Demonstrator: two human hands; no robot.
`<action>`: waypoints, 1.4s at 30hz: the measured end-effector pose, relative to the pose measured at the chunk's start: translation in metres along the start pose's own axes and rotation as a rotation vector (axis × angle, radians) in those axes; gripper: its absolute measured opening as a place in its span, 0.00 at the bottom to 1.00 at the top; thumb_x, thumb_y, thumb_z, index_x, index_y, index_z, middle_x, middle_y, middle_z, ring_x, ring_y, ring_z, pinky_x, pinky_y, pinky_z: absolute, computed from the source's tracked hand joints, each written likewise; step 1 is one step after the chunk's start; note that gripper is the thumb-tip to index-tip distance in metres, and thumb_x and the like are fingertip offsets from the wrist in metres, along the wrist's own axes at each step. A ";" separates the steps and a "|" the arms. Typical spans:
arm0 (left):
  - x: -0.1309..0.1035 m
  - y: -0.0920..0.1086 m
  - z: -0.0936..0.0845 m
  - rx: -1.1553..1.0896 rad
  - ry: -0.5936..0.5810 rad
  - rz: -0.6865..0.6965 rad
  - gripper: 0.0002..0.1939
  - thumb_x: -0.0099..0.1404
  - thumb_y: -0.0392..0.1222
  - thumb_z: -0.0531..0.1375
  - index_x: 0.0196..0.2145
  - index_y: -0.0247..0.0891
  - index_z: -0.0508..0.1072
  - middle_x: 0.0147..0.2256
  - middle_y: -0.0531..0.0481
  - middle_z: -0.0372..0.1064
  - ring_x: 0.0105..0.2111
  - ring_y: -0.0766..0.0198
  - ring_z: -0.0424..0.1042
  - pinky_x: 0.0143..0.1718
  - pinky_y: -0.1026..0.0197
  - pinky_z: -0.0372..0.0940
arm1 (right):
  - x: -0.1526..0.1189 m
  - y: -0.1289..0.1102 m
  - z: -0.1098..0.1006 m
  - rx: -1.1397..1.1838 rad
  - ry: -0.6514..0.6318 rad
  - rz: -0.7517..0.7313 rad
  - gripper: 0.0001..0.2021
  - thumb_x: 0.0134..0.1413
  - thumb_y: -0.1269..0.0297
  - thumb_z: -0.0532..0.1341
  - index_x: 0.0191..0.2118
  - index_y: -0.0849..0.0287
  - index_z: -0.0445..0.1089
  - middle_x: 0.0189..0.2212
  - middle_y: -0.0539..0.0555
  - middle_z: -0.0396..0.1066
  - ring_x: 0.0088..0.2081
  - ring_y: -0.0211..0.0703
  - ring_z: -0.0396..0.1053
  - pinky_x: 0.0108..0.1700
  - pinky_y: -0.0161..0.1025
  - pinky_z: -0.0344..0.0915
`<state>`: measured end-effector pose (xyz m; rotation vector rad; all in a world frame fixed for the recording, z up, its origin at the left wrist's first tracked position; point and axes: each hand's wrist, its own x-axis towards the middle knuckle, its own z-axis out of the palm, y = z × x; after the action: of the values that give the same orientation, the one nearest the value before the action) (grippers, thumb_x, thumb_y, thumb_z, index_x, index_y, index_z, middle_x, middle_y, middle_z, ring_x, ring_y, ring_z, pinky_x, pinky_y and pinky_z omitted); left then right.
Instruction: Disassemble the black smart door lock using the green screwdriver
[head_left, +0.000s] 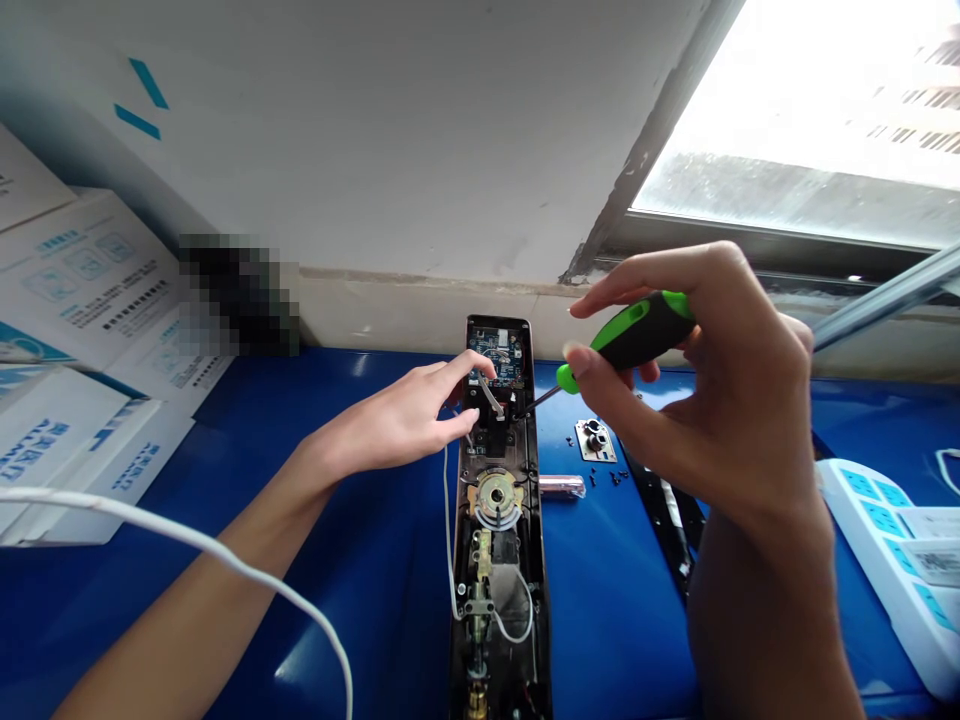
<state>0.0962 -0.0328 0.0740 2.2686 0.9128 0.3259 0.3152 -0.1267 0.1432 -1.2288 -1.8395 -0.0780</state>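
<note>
An opened electronic door lock [493,600] lies lengthwise on the blue table, its inside facing up. A blue circuit board [499,355] sits at its far end, with a black module and a white-plugged cable [491,395] just below. My left hand [420,410] grips the lock's left side there, index finger and thumb reaching in around the cable. In my right hand [720,390] is a green and black screwdriver [645,330], held at a slant. Its shaft points down left to the black module's right edge; I cannot make out a screw under the tip.
Right of the lock lie a metal plate with a round fitting [596,440], several small black screws [616,478] and a pinkish wrapped cylinder [562,487]. A white power strip [885,560] stands far right. White boxes [90,280] are stacked left; a white cable [247,570] crosses the foreground.
</note>
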 end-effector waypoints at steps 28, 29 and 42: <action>0.000 0.000 0.000 -0.015 -0.006 0.007 0.19 0.72 0.45 0.57 0.59 0.53 0.63 0.45 0.52 0.71 0.43 0.58 0.71 0.44 0.56 0.64 | -0.001 0.001 0.000 -0.020 0.004 0.018 0.15 0.52 0.72 0.68 0.44 0.48 0.71 0.43 0.48 0.77 0.31 0.41 0.73 0.30 0.45 0.67; 0.000 0.000 0.000 -0.012 -0.006 0.008 0.19 0.72 0.45 0.57 0.59 0.52 0.63 0.45 0.52 0.71 0.43 0.57 0.71 0.44 0.56 0.64 | -0.001 0.001 0.000 0.011 -0.001 0.017 0.17 0.50 0.74 0.68 0.45 0.49 0.70 0.44 0.49 0.77 0.32 0.42 0.74 0.31 0.45 0.69; 0.000 -0.001 0.001 0.007 -0.005 0.014 0.19 0.72 0.45 0.57 0.59 0.52 0.63 0.47 0.51 0.71 0.45 0.57 0.71 0.46 0.55 0.64 | 0.000 0.002 0.001 -0.070 0.015 -0.007 0.14 0.54 0.66 0.70 0.45 0.49 0.69 0.38 0.46 0.76 0.28 0.37 0.69 0.26 0.42 0.65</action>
<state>0.0963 -0.0322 0.0725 2.2819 0.8975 0.3229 0.3163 -0.1250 0.1415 -1.2666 -1.8417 -0.1569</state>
